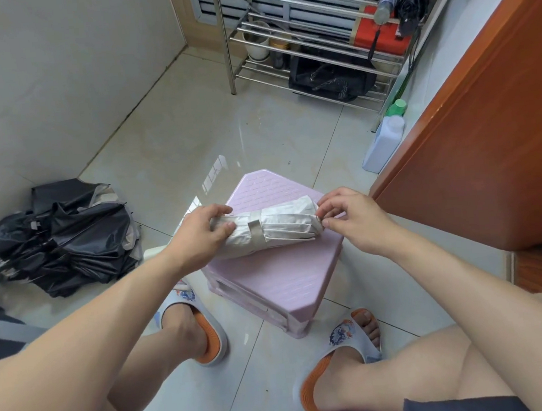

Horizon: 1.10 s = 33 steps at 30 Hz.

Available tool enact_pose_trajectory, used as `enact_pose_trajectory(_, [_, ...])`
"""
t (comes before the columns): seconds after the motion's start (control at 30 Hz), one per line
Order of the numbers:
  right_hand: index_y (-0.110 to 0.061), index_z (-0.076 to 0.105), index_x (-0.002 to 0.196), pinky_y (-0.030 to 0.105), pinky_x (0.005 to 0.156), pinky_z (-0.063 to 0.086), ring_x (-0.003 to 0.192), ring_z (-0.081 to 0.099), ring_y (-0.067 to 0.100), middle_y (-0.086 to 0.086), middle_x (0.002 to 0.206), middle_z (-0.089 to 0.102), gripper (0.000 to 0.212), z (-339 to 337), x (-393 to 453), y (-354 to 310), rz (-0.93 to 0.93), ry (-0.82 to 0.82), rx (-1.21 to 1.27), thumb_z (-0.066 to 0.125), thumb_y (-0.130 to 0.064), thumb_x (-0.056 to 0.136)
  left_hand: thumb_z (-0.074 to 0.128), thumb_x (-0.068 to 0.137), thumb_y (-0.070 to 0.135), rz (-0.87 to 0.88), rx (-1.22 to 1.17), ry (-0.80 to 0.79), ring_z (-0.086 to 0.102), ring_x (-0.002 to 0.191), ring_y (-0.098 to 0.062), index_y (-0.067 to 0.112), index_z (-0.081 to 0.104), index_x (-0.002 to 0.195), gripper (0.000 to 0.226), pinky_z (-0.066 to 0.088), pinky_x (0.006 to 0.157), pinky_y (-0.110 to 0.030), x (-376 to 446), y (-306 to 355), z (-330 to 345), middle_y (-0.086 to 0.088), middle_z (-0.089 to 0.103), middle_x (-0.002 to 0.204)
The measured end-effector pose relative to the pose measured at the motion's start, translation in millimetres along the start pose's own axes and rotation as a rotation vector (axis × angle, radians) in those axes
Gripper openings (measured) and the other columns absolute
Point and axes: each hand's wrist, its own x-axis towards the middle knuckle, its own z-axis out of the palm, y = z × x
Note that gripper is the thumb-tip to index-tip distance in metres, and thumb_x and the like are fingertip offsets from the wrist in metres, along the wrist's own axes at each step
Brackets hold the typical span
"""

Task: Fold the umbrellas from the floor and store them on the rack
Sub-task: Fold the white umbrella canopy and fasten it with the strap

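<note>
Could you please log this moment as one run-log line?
stage: tidying folded beige fabric umbrella on pink plastic stool | left hand: grips end | right hand: pinches other end | strap: wrapped

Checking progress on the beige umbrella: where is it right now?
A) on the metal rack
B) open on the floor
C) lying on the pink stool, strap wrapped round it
C: the beige umbrella lies rolled and strapped on the pink stool, held at each end by the left hand and right hand.
</note>
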Motion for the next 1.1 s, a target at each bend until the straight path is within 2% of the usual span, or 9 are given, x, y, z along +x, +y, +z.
enact_pose_trajectory(0.13, [-0.017,0.074,0.083,0.006,0.071,0.044,0.071,0.057,-0.009,-0.004,0.103,0.062,0.024,-0.3,4.0,-2.0,-0.023,0.026,-0.024,0.07,0.006,0.085,0.061,0.1,0.031,-0.006,0.01,-0.004,0.051,0.123,-0.025,0.02,0.065,0.13,0.032,0.035,0.098,-0.028,-1.6,-0.7,0.7,-0.006,0.058,0.124])
enact_pose_trajectory(0.27, [-0.013,0.074,0.083,0.01,0.07,0.048,0.072,0.059,-0.004,-0.002,0.104,0.062,0.017,1.3,4.8,0.3,-0.049,0.028,-0.038,0.071,0.004,0.084,0.061,0.101,0.032,-0.019,0.014,-0.006,0.051,0.119,-0.024,0.021,0.065,0.129,0.031,0.033,0.093,-0.027,-1.1,0.6,0.1,0.0,0.053,0.115])
enact_pose_trajectory(0.43, [-0.012,0.073,0.085,0.021,0.074,0.056,0.076,0.058,0.002,-0.002,0.105,0.059,0.014,3.5,5.3,3.0,-0.066,0.023,-0.019,0.074,0.001,0.083,0.06,0.101,0.033,-0.038,0.007,-0.013,0.052,0.12,-0.022,0.021,0.064,0.131,0.032,0.031,0.09,-0.023,1.2,2.3,-1.3,-0.002,0.056,0.122])
enact_pose_trajectory(0.6, [-0.015,0.072,0.083,0.019,0.074,0.053,0.078,0.062,0.005,-0.003,0.102,0.061,0.009,6.9,6.8,0.6,-0.064,0.087,-0.072,0.073,-0.007,0.085,0.059,0.102,0.034,-0.055,-0.008,-0.04,0.051,0.126,-0.021,0.023,0.061,0.139,0.038,0.031,0.094,-0.022,2.3,2.8,-3.3,-0.005,0.055,0.134])
enact_pose_trajectory(0.77, [-0.021,0.066,0.083,0.02,0.075,0.051,0.078,0.062,0.007,-0.007,0.099,0.057,0.016,5.4,7.1,0.7,-0.093,0.06,-0.113,0.078,-0.01,0.083,0.057,0.103,0.035,-0.051,0.006,-0.06,0.051,0.124,-0.021,0.024,0.061,0.138,0.038,0.03,0.096,-0.023,3.4,1.2,-3.6,-0.004,0.053,0.129])
enact_pose_trajectory(0.93, [-0.026,0.066,0.08,0.022,0.075,0.049,0.079,0.061,0.006,-0.009,0.1,0.058,0.017,9.5,7.0,4.6,-0.104,0.095,-0.12,0.075,-0.014,0.087,0.056,0.103,0.037,-0.062,0.003,-0.079,0.051,0.126,-0.02,0.025,0.06,0.14,0.039,0.032,0.098,-0.025,4.5,0.2,-5.2,-0.002,0.053,0.133])
enact_pose_trajectory(1.03, [-0.024,0.069,0.078,0.016,0.075,0.045,0.076,0.06,-0.001,-0.002,0.103,0.067,0.022,11.5,10.7,7.9,-0.054,0.16,-0.013,0.074,-0.006,0.087,0.053,0.104,0.039,-0.121,-0.135,-0.093,0.057,0.122,-0.018,0.024,0.065,0.133,0.034,0.044,0.101,-0.031,4.4,1.8,-7.5,0.004,0.061,0.13])
enact_pose_trajectory(1.1, [-0.016,0.072,0.081,0.011,0.074,0.044,0.072,0.057,-0.006,0.0,0.106,0.068,0.017,13.2,11.1,8.8,0.002,0.172,0.103,0.073,0.0,0.087,0.046,0.107,0.041,-0.233,-0.327,-0.071,0.065,0.114,-0.026,0.023,0.07,0.12,0.033,0.051,0.098,-0.042,5.5,4.2,-9.0,-0.002,0.07,0.123])
